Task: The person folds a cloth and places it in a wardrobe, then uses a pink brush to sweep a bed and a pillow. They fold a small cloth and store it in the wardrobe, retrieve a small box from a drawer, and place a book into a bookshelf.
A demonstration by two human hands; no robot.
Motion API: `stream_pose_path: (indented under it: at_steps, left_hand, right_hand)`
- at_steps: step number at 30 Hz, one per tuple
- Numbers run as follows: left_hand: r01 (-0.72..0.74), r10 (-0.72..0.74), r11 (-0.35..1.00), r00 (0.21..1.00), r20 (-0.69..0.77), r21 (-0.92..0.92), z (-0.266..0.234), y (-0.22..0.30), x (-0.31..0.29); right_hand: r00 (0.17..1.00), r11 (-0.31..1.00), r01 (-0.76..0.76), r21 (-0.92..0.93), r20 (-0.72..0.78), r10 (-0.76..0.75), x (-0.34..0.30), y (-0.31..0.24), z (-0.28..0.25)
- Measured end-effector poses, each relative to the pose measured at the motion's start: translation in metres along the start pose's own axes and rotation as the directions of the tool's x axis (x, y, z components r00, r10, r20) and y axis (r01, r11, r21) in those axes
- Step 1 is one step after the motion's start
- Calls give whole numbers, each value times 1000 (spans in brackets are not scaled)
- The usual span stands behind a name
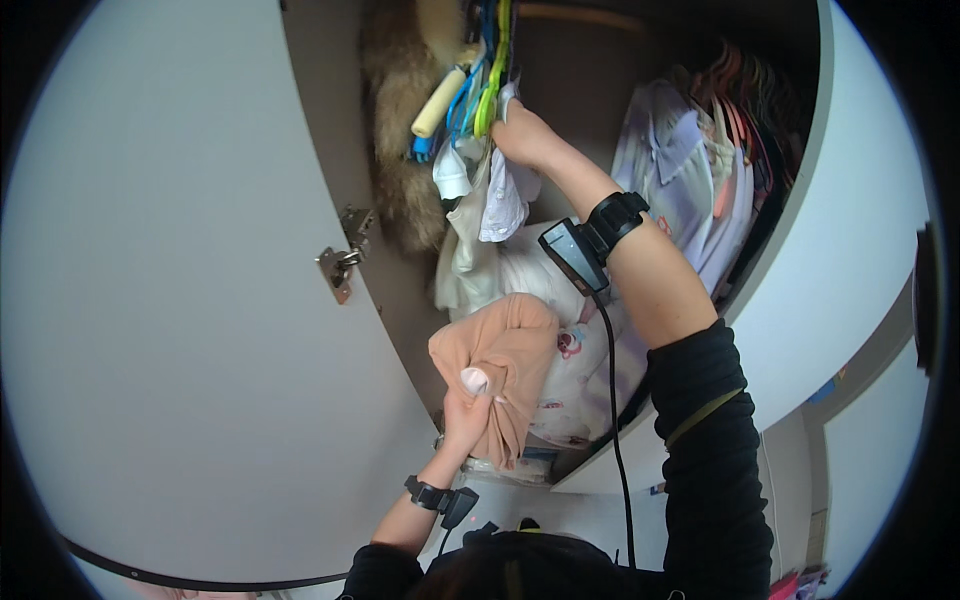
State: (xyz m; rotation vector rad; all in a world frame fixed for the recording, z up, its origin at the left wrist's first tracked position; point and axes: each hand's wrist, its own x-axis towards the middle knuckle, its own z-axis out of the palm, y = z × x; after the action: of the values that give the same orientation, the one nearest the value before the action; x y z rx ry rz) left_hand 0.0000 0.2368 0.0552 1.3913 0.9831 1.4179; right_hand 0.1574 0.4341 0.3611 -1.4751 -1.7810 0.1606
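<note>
Low in front of the wardrobe, my left hand (463,418) grips a folded peach-coloured garment (517,345), its fingers partly tucked under the cloth. A small pale patch shows at the garment's middle. Higher up, my right hand (522,135) reaches inside among hanging things, its fingers hidden behind white cloth. Just left of it hang a lime-green hanger (489,105), blue hangers (463,105) and a cream padded roll (438,103). White garments (505,205) dangle below this hand.
An open white door (200,250) with a metal hinge (343,258) stands at the left. Brown fur (405,170) hangs behind it. Lilac clothes (665,150) hang at the right, and white printed bedding (575,385) lies below. A black cable (613,400) runs from my right wrist device.
</note>
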Motion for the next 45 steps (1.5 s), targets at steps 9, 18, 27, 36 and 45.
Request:
stream_pose_path:
  at_steps: [9, 18, 27, 36, 45]
  left_hand:
    - [47, -50, 999, 992, 112, 24, 35, -13, 3]
    - [176, -176, 984, 968, 182, 16, 37, -31, 6]
    - [103, -139, 987, 937, 321, 127, 58, -45, -7]
    - [52, -57, 998, 966, 254, 25, 78, -28, 2]
    - [-104, 8, 982, 850, 526, 154, 71, -14, 61]
  right_hand:
    - [953, 954, 136, 267, -299, -52, -66, 33, 3]
    - [989, 979, -88, 186, -104, 109, -270, 85, 36]
    - [829, 841, -415, 348, -237, 507, -373, 121, 95]
    - [885, 619, -181, 764, -148, 442, -375, 141, 127]
    - [908, 619, -243, 747, -49, 416, -327, 169, 118]
